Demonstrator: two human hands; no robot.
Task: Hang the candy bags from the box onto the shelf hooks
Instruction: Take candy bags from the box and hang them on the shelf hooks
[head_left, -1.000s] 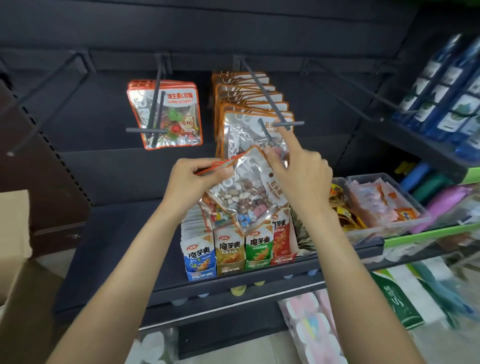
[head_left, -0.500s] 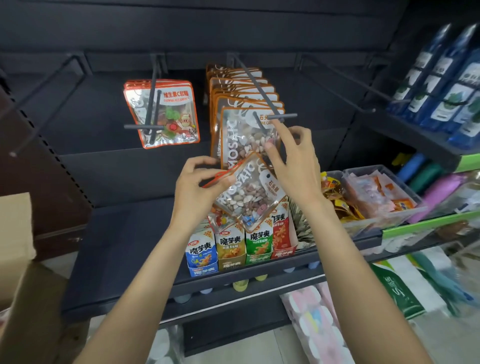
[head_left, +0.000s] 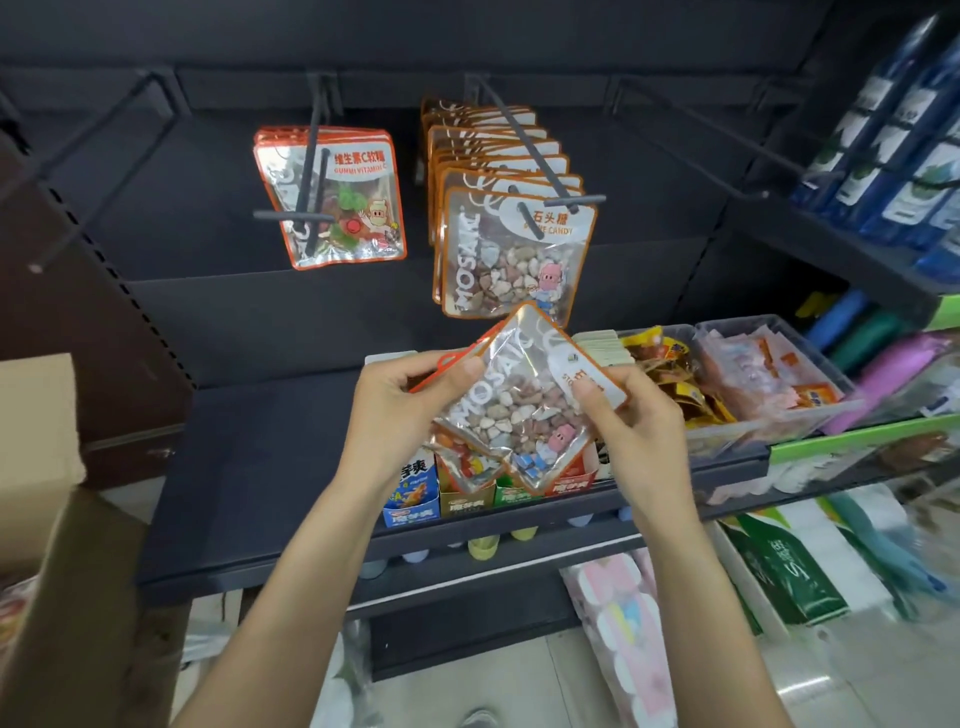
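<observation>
My left hand (head_left: 400, 400) and my right hand (head_left: 631, 415) hold a clear, orange-edged stone candy bag (head_left: 519, 405) between them, tilted, below the hooks. The left thumb pinches its top-left edge; the right thumb presses its white label. A second bag (head_left: 467, 465) shows behind its lower edge. Several matching stone candy bags (head_left: 511, 249) hang on the middle hook (head_left: 535, 156). Gummy candy bags (head_left: 337, 202) hang on the hook (head_left: 311, 176) to the left. The cardboard box (head_left: 41, 467) stands at the far left.
Bare hooks jut out at the far left (head_left: 93, 156) and right (head_left: 691, 130). Small snack cartons (head_left: 415, 499) and clear bins of packets (head_left: 753, 379) line the dark shelf (head_left: 260, 467) below. Blue bottles (head_left: 893, 140) stand at the upper right. Packaged goods lie on the floor.
Both hands have come down and away from the middle hook's tip, carrying the stone candy bag lower. The right hand, earlier reaching up by the hook, now holds the bag's label corner.
</observation>
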